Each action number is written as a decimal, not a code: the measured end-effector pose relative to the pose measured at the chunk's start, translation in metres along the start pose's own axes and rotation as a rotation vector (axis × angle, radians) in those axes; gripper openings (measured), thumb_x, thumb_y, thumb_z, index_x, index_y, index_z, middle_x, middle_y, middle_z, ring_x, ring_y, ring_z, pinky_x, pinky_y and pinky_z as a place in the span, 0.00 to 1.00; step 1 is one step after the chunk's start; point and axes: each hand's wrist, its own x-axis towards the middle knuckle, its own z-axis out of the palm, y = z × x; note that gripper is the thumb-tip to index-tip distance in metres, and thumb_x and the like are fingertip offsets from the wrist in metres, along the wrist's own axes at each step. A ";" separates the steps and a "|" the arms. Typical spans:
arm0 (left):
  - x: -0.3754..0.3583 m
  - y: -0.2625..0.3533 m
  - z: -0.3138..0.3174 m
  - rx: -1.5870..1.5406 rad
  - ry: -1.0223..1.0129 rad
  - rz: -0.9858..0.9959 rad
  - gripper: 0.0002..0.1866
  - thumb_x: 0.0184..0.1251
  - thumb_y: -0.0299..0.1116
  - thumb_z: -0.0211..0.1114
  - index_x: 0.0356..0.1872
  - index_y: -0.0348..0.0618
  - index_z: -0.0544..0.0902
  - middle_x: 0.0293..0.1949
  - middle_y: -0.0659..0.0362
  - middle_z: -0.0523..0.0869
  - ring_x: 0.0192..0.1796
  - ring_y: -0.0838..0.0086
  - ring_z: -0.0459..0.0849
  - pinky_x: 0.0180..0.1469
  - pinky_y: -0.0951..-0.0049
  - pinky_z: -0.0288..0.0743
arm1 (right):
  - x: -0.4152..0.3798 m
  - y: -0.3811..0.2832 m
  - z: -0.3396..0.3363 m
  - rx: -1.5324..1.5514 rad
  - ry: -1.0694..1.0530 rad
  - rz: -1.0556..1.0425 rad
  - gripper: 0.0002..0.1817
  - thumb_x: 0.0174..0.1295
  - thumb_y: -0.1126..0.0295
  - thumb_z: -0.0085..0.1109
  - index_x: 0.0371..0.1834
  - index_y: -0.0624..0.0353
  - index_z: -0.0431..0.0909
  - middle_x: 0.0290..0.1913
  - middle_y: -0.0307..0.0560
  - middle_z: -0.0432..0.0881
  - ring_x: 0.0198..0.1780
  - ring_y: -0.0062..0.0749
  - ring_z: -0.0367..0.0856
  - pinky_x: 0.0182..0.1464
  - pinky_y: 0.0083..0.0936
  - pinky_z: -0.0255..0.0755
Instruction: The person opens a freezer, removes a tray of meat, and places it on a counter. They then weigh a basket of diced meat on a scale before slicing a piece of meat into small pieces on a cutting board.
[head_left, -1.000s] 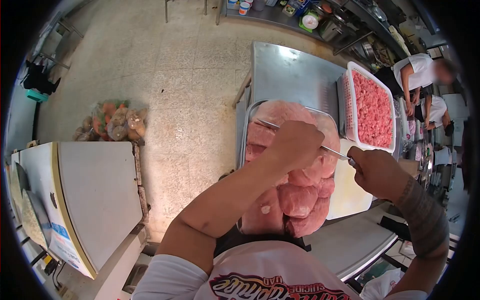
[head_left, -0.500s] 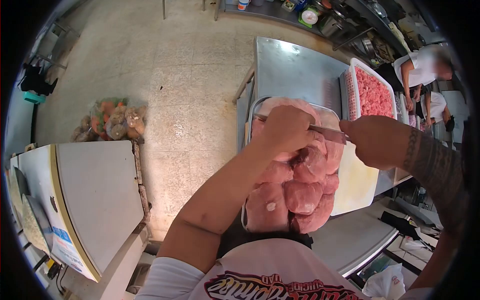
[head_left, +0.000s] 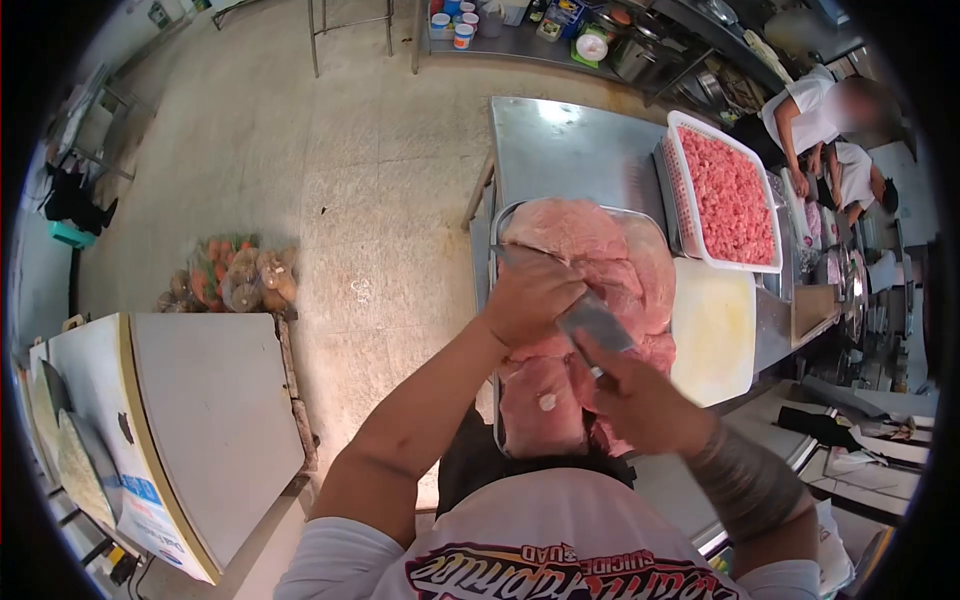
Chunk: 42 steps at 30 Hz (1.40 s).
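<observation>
My right hand is closed around the handle of a knife with a broad grey blade. The blade slants up and left to my left hand, whose fingers are curled shut over the meat. Past the left hand's far side a thin grey metal end sticks out. Whether it belongs to this knife or to a separate tool is hidden by the fingers. Beneath both hands, large pieces of raw meat fill a metal tray against my body.
A white cutting board lies right of the tray, on a steel table. Behind it stands a white basket of ground meat. Two people work at the far right. A white chest freezer and bagged vegetables are at left.
My right hand with the knife has swung down and left, toward my body. My left hand has dropped slightly nearer to me, still closed. The view has shifted a little.
</observation>
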 end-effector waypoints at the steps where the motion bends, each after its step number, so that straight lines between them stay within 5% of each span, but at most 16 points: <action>1: -0.002 0.001 -0.007 0.021 -0.017 0.021 0.13 0.60 0.37 0.74 0.45 0.46 0.90 0.50 0.57 0.93 0.51 0.63 0.92 0.52 0.62 0.85 | 0.001 0.005 0.014 -0.022 0.034 -0.035 0.42 0.71 0.77 0.52 0.89 0.59 0.49 0.29 0.41 0.74 0.30 0.24 0.73 0.38 0.26 0.73; 9: -0.022 0.006 -0.026 0.108 -0.270 0.095 0.18 0.65 0.35 0.69 0.55 0.41 0.87 0.58 0.53 0.91 0.58 0.59 0.90 0.60 0.58 0.83 | 0.014 0.055 0.088 -0.128 0.251 -0.225 0.44 0.70 0.76 0.54 0.88 0.64 0.48 0.44 0.62 0.82 0.42 0.52 0.83 0.53 0.44 0.77; 12: -0.017 0.009 -0.025 0.088 -0.291 0.062 0.20 0.63 0.37 0.70 0.56 0.42 0.87 0.57 0.53 0.91 0.59 0.57 0.90 0.61 0.56 0.83 | 0.000 0.041 0.064 -0.013 0.118 -0.117 0.39 0.70 0.76 0.54 0.85 0.65 0.54 0.45 0.60 0.82 0.43 0.53 0.84 0.52 0.43 0.78; 17: 0.026 0.017 -0.030 0.019 -0.403 -0.203 0.23 0.53 0.32 0.75 0.53 0.45 0.88 0.51 0.53 0.91 0.51 0.53 0.90 0.53 0.56 0.83 | 0.002 -0.001 -0.053 -0.259 -0.065 -0.119 0.31 0.71 0.73 0.55 0.77 0.68 0.64 0.46 0.62 0.83 0.42 0.55 0.85 0.48 0.45 0.80; 19: 0.029 0.009 -0.022 0.002 -0.390 -0.226 0.23 0.51 0.31 0.76 0.52 0.45 0.88 0.51 0.53 0.91 0.52 0.53 0.90 0.53 0.56 0.83 | 0.009 0.007 -0.062 -0.412 -0.071 -0.275 0.31 0.71 0.71 0.56 0.77 0.69 0.64 0.44 0.62 0.85 0.40 0.57 0.86 0.47 0.47 0.80; 20: 0.021 -0.002 -0.016 -0.008 -0.333 -0.177 0.23 0.50 0.31 0.76 0.51 0.44 0.88 0.51 0.53 0.91 0.52 0.54 0.90 0.54 0.57 0.82 | 0.029 0.037 -0.052 -0.547 -0.015 -0.475 0.32 0.72 0.71 0.56 0.78 0.69 0.63 0.42 0.61 0.85 0.40 0.58 0.86 0.46 0.48 0.80; 22: 0.013 -0.009 -0.015 -0.012 -0.270 -0.094 0.23 0.49 0.31 0.76 0.51 0.43 0.87 0.53 0.53 0.91 0.54 0.54 0.89 0.57 0.56 0.81 | 0.032 0.046 -0.033 -0.583 0.023 -0.471 0.35 0.72 0.71 0.55 0.81 0.68 0.59 0.41 0.60 0.87 0.39 0.60 0.86 0.45 0.50 0.80; 24: 0.002 -0.004 -0.022 0.002 -0.263 -0.025 0.24 0.49 0.31 0.76 0.52 0.43 0.87 0.55 0.51 0.89 0.57 0.53 0.88 0.61 0.54 0.79 | 0.014 0.015 0.015 -0.373 -0.015 -0.071 0.38 0.72 0.71 0.54 0.84 0.67 0.55 0.43 0.59 0.87 0.39 0.60 0.87 0.44 0.51 0.80; 30: -0.007 0.007 -0.049 0.021 -0.577 -0.040 0.37 0.47 0.37 0.78 0.64 0.44 0.80 0.74 0.46 0.75 0.72 0.48 0.76 0.74 0.46 0.68 | 0.035 0.052 0.095 -0.314 0.222 -0.087 0.43 0.71 0.72 0.52 0.88 0.65 0.47 0.51 0.70 0.85 0.41 0.62 0.87 0.44 0.51 0.81; 36: 0.005 0.005 -0.064 -0.039 -0.748 -0.046 0.43 0.50 0.37 0.76 0.73 0.45 0.74 0.78 0.46 0.69 0.77 0.46 0.70 0.78 0.46 0.64 | 0.039 0.068 0.106 -0.222 0.346 -0.141 0.43 0.71 0.72 0.52 0.89 0.59 0.48 0.52 0.67 0.87 0.39 0.58 0.89 0.42 0.48 0.82; 39: 0.025 -0.016 -0.075 -0.414 -0.652 -0.269 0.39 0.55 0.32 0.73 0.73 0.44 0.74 0.78 0.46 0.70 0.78 0.49 0.70 0.79 0.49 0.64 | 0.030 0.066 0.086 -0.166 0.244 -0.062 0.42 0.72 0.69 0.53 0.89 0.55 0.49 0.48 0.64 0.89 0.38 0.58 0.89 0.42 0.48 0.82; 42: 0.045 -0.065 -0.069 -0.199 -0.298 -0.655 0.31 0.64 0.38 0.75 0.66 0.36 0.78 0.63 0.48 0.83 0.66 0.55 0.81 0.70 0.58 0.75 | 0.040 0.080 0.101 -0.235 0.334 -0.084 0.40 0.75 0.65 0.53 0.89 0.53 0.51 0.47 0.63 0.89 0.41 0.60 0.89 0.44 0.51 0.82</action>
